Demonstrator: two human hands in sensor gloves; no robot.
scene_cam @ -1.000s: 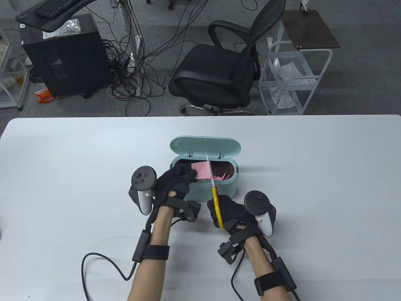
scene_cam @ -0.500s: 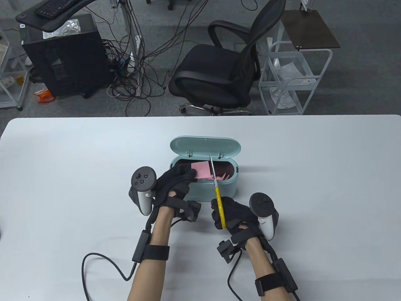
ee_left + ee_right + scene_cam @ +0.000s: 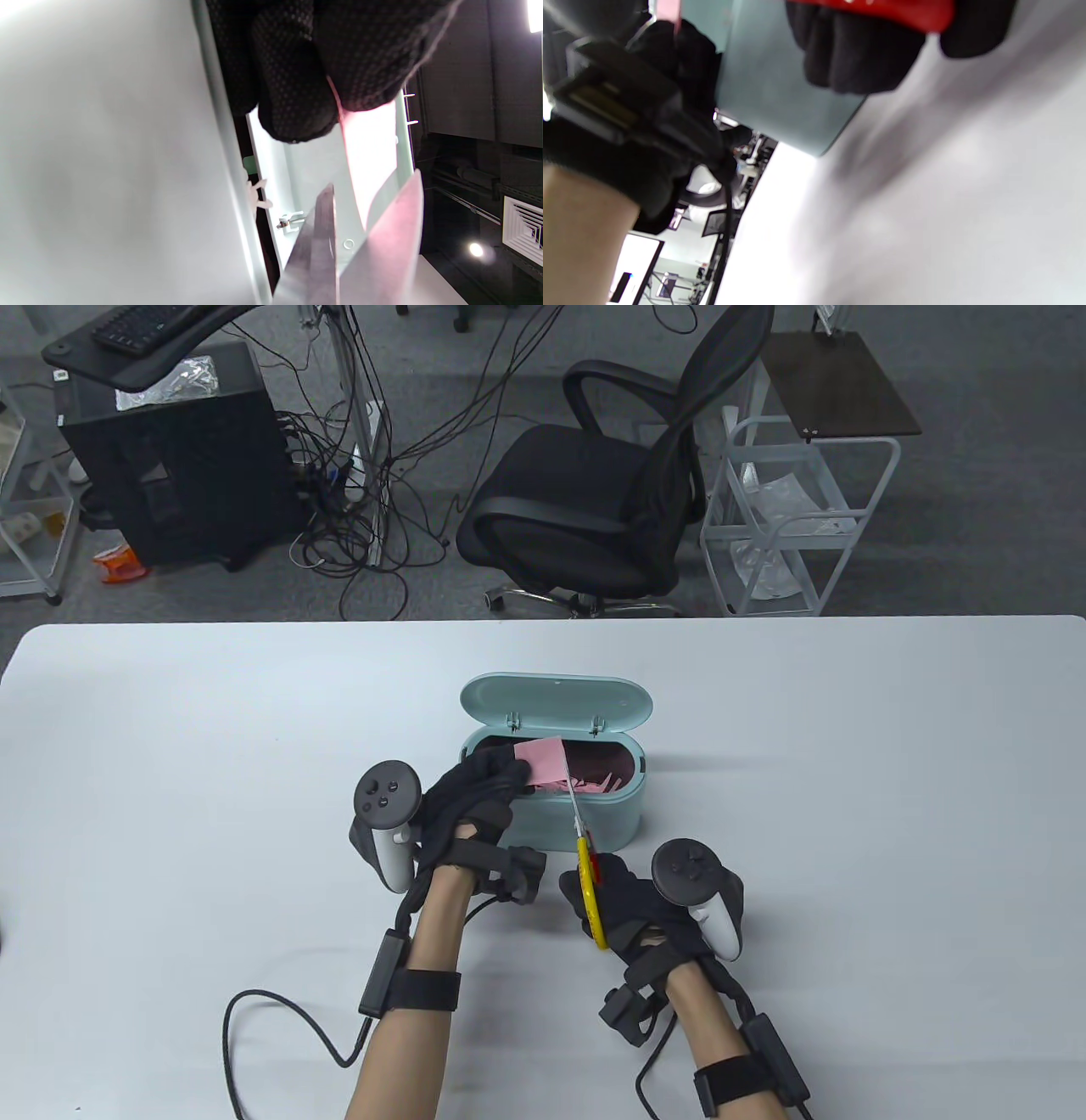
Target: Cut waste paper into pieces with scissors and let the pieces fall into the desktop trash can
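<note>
A mint green desktop trash can (image 3: 594, 824) stands mid-table with its lid (image 3: 556, 697) open toward the far side. Pink paper scraps (image 3: 601, 784) lie inside. My left hand (image 3: 507, 774) pinches a pink paper sheet (image 3: 541, 757) over the can's left half. In the left wrist view the fingers (image 3: 297, 84) clamp the paper (image 3: 369, 144), and the two scissor blades (image 3: 326, 254) stand parted at its free edge. My right hand (image 3: 607, 892) grips the yellow and red scissors (image 3: 587, 882), which point at the paper's near edge. The red handle (image 3: 882, 10) shows under the right hand's fingers (image 3: 848, 55).
The white table (image 3: 848, 780) stretches wide on both sides of the can. Glove cables (image 3: 280, 1010) trail on the table near my forearms. Beyond the far edge stand a black office chair (image 3: 611, 500) and a white wire cart (image 3: 797, 517).
The scissors have drawn back toward me, so their tips went from near the lid hinge to the paper's near edge. My right hand shifted back and left. The left hand keeps the paper.
</note>
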